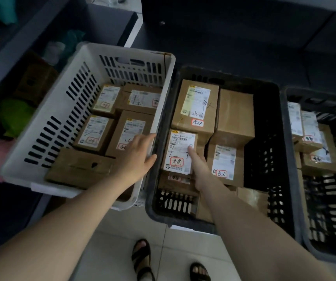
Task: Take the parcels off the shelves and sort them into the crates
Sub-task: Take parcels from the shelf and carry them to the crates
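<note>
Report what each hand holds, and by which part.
The right hand holds the upright parcel by its lower right edge, forefinger on the label. The left hand, open, holds nothing.

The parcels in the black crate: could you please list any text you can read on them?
"济南": handwritten in a red frame on the front parcel in the black crate.
"泰安": handwritten on the tall parcel behind it.
"泰安": handwritten on the right parcel.
All smaller print: too blurred to read.
</note>
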### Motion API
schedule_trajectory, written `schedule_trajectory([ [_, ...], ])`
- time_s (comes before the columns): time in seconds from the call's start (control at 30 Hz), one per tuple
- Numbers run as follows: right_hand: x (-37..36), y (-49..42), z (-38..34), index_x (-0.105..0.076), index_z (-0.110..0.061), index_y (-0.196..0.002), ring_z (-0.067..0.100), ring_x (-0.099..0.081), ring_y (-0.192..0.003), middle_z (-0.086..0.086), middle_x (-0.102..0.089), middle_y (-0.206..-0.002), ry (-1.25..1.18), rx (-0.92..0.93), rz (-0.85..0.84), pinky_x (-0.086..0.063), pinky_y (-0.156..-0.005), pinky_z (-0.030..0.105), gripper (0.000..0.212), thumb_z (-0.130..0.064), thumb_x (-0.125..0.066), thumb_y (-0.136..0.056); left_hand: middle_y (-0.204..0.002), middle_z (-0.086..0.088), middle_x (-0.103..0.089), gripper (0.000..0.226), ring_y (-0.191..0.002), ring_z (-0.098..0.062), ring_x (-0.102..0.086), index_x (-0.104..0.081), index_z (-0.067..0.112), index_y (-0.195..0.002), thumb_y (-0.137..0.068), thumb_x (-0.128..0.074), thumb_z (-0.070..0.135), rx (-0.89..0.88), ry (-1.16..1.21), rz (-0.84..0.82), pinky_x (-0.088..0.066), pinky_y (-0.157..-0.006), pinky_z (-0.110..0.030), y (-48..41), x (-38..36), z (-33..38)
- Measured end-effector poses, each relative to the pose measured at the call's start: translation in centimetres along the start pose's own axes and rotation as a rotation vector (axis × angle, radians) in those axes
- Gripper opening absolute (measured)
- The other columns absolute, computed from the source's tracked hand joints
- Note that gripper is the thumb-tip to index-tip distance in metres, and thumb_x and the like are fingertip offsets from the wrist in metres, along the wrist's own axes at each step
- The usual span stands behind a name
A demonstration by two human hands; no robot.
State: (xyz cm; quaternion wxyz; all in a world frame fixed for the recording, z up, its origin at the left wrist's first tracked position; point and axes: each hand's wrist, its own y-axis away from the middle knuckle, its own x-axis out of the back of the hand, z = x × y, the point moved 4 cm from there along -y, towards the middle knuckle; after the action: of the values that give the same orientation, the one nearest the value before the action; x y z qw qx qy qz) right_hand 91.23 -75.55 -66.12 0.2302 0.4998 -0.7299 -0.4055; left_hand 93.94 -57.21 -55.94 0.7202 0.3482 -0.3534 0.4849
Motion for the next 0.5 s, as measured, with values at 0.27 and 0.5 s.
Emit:
schedule_trajectory([
  [0.27,0.1,1.8,-0.8,-0.034,-0.021,-0.144,0.023,-0.065,-0.099,0.007,-0.069,-0.114,0.0,-0.022,-0.004,-0.049,-0.068,0.034,0.079,-0.046,-0.073,-0.08,-0.151,-0.001,-0.025,0.068,-0.137,-0.019,-0.029,-0.01,0.028,-0.149,-0.094,-0.049,0.033,-0.022,0.139,-0.151,-0.032,-0.109,-0.038,-1.1,-0.9,-1.5],
  [0.5,-0.1,5.3,-4.6,-0.026,-0.024,-0.146,0.025,-0.069,-0.101,0.002,-0.074,-0.107,0.059,0.216,-0.075,-0.049,-0.097,0.05,0.086,-0.049,-0.073,-0.078,-0.154,0.001,-0.022,0.057,-0.14,-0.017,-0.026,-0.014,0.028,-0.149,-0.098,-0.036,0.042,0.026,0.347,-0.161,-0.028,-0.109,-0.038,-2.4,1.9,-0.1],
])
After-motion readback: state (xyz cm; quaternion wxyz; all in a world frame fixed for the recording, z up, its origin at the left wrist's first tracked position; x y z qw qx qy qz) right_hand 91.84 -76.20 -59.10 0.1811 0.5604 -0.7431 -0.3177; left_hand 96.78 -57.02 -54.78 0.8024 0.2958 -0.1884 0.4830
